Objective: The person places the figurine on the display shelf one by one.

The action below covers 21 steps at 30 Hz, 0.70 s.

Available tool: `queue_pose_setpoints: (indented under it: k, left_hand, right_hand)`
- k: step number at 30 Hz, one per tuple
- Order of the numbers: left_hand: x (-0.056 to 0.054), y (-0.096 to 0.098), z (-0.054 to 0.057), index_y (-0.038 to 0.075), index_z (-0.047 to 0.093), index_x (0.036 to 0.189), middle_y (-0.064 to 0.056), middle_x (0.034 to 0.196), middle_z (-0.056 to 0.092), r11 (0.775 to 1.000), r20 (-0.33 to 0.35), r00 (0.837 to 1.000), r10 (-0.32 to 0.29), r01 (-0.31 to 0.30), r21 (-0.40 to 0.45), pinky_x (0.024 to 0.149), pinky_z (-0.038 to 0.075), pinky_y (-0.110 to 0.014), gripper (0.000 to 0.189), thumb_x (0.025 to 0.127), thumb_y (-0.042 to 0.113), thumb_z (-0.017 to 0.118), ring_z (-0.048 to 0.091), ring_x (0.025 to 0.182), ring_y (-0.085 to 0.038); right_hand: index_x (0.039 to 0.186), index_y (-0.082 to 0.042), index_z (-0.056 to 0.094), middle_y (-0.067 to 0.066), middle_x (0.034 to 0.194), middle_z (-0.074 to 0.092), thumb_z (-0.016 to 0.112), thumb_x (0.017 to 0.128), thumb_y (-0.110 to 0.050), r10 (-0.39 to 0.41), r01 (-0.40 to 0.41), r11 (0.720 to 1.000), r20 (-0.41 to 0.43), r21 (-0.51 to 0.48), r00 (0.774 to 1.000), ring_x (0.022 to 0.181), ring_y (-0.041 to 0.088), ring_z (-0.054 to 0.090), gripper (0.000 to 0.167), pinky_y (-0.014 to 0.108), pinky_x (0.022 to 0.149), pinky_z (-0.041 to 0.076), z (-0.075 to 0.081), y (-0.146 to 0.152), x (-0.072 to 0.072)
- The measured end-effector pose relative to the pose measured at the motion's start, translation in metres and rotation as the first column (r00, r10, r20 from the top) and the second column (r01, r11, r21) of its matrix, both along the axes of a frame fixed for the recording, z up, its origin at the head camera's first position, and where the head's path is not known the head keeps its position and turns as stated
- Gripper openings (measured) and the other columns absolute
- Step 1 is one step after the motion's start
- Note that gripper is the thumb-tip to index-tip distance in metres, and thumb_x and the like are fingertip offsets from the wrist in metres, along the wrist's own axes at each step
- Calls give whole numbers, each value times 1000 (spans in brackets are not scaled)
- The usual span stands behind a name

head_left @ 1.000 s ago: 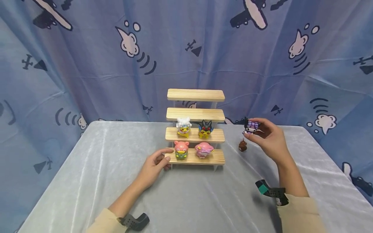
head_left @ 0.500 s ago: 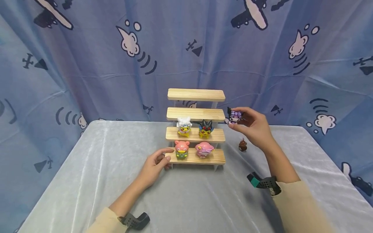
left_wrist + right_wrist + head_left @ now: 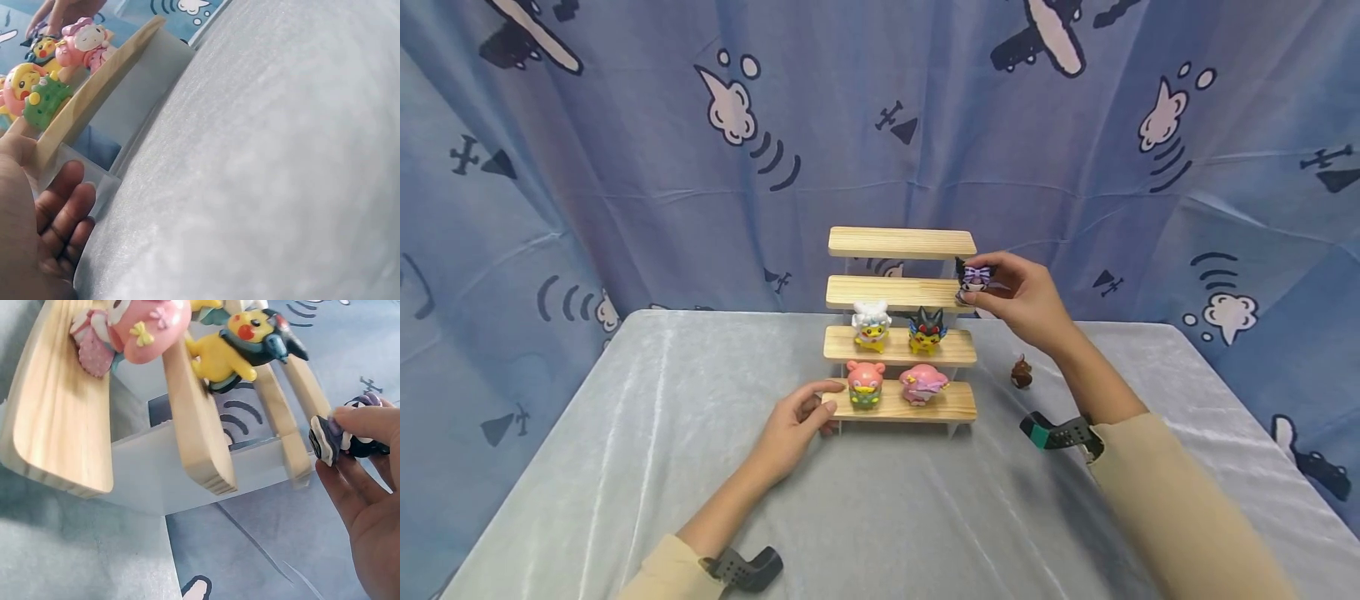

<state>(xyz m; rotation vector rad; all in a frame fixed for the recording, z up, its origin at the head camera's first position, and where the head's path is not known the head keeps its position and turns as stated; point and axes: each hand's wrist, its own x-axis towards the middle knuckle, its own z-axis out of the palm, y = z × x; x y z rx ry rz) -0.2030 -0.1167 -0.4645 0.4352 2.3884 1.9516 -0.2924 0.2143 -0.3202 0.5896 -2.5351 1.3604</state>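
Observation:
In the middle of the table stands a four-tier wooden display stand point(image 3: 901, 345) with clear supports. My left hand point(image 3: 793, 427) grips the left end of its lowest board, thumb and fingers about the edge. My right hand point(image 3: 1028, 302) pinches a small black-and-purple figurine point(image 3: 975, 278) with a striped bow, at the right end of the second board from the top. In the right wrist view the figurine's base point(image 3: 324, 439) shows beside the board ends, apparently off the wood. On the lowest board sit a pink-hooded figurine point(image 3: 866, 384) and a pink figurine point(image 3: 922, 384).
The third board down carries a white-hooded yellow figurine point(image 3: 872, 327) and a black-hooded yellow figurine point(image 3: 927, 330). A small brown figurine point(image 3: 1021, 372) is on the grey tablecloth point(image 3: 880, 517), right of the stand. A patterned blue curtain point(image 3: 880, 150) hangs behind.
My right hand has carried the black-and-purple figurine leftward and up, from above the brown figurine to the stand's second board. My left hand has kept its place on the stand.

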Motion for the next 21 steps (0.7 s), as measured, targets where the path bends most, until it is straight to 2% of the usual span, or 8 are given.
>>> queue_pose_setpoints:
  k: [4,9,12,16,21]
  left_hand:
    - [0,0,0,6,64,128,-13,77,67,1000,-1,1000,-1,1,1,71,59,-29,29,103,19,60,71,77,-19]
    - [-1,-1,-1,7,64,129,-14,77,67,1000,-9,1000,-3,3,0,71,59,-29,29,102,18,60,70,78,-19]
    - [-1,-1,-1,9,65,129,-13,76,67,1000,-4,1000,3,-3,-4,71,58,-29,28,102,18,60,70,77,-19]
    - [-1,-1,0,11,65,128,-6,75,66,1000,3,1000,11,-11,-9,71,58,-28,28,102,19,60,70,77,-21]
    - [0,-1,1,12,65,128,-4,76,67,1000,7,1000,5,-5,-11,70,58,-28,27,103,20,59,69,76,-20]
  right_hand:
    - [131,-6,62,16,122,65,74,92,-9,33,-34,999,28,35,999,105,14,69,41,12,82,55,1,-7,-5]
    - [132,-5,60,16,127,63,71,94,-9,57,-60,997,56,43,997,117,33,68,40,13,86,55,2,-11,-8]
    - [133,-5,59,17,125,64,70,95,-8,70,-73,996,70,47,995,117,35,68,40,14,85,56,3,-13,-11]
    - [134,-4,59,18,127,64,70,95,-7,71,-75,996,87,46,994,117,30,68,41,15,85,56,4,-14,-14]
    - [134,-8,62,17,129,65,73,93,-13,-4,-4,996,82,88,997,111,29,71,43,16,76,54,7,-11,-11]
